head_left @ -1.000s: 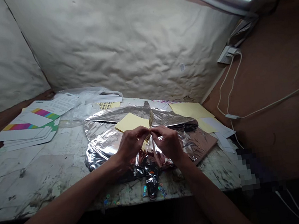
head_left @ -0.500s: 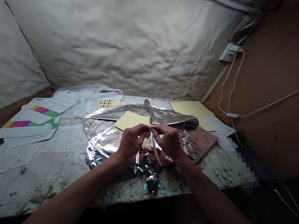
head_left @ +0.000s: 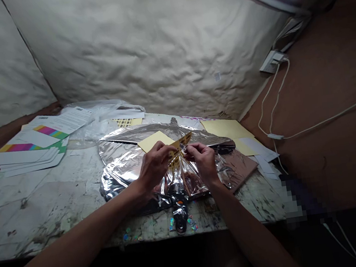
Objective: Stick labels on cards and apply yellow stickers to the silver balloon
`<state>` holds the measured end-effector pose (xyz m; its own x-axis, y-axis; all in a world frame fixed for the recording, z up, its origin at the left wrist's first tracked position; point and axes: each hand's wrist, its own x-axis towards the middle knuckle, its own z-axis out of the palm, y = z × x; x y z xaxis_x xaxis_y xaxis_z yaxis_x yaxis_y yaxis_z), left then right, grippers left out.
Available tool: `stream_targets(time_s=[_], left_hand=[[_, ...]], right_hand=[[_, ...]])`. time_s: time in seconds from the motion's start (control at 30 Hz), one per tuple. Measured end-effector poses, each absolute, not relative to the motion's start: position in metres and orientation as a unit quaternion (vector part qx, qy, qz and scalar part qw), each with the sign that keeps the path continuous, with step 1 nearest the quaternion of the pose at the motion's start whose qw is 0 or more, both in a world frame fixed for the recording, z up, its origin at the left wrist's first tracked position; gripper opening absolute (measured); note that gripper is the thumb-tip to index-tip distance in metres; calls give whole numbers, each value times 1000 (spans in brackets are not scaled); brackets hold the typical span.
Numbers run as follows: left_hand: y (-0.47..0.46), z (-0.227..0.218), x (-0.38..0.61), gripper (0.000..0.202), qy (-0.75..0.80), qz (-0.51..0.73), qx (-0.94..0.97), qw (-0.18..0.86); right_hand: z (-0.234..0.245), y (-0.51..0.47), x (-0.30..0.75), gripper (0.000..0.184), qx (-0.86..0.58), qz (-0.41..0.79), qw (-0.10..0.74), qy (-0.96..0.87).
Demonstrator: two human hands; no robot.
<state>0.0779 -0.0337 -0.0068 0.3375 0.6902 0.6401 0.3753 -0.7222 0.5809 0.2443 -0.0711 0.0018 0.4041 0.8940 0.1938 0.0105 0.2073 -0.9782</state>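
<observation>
Pinched between the fingertips of my left hand (head_left: 156, 165) is a yellow sticker sheet (head_left: 185, 139) with rows of small dark rectangles. It tilts up over the shiny silver foil (head_left: 128, 158), which lies flat in a stack. Just to the right, my right hand (head_left: 204, 160) has thumb and forefinger pressed together by the sheet; a small thing at the fingertips is too unclear to name. A pale yellow paper (head_left: 155, 140) rests on the foil behind my left hand. The foil has a dark narrow tab (head_left: 180, 217) at the front.
White cards with colour stripes (head_left: 23, 148) lie at the left. Beside them is a clear plastic bag (head_left: 96, 118), with another patterned yellow sheet (head_left: 126, 122). Yellow paper (head_left: 224, 129) lies back right. White cables (head_left: 270, 107) hang from a socket (head_left: 273, 61) on the right wall.
My hands have moved slightly apart from touching fingertips. The sticker sheet, edge-on between them before, now tilts to the right and shows its patterned face.
</observation>
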Motion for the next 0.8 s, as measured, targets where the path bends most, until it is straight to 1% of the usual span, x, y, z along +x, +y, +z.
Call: stream_targets(time_s=[0.07,0.13,0.23,0.3,0.4,0.5,0.57,0.63,0.73,0.8], left_hand=[[-33,-8,78,28,337,452,814,138],[-34,-10,78,30,345,439,819,133],[-35,-12,78,29,354,418,827,125],[-35,-12,78,28,359,411,828,125],[-33,-11,78,26,361,416,823,141],[-31,-10,77,24,355,417,823,149],[-31,-9,77,25,350,404,834,137],[-33,-8,76,25,345,384,849,112],[-37,-8,77,25,338,356,868,79],[-37,-8,77,28,336,356,869,72]], right_hand=[[3,-75,243,23,-534,298,651,-448],[3,-80,239,20,-553,210,627,-507],[1,-87,232,15,-571,46,539,-617],[2,-91,228,14,-563,-20,486,-669],[7,-95,227,15,-539,-41,442,-716],[14,-96,233,16,-538,-47,437,-720],[19,-95,239,22,-546,-61,439,-711],[22,-93,246,25,-546,-72,420,-721],[26,-95,254,14,-537,-75,379,-750],[28,-103,256,12,-539,-74,381,-747]])
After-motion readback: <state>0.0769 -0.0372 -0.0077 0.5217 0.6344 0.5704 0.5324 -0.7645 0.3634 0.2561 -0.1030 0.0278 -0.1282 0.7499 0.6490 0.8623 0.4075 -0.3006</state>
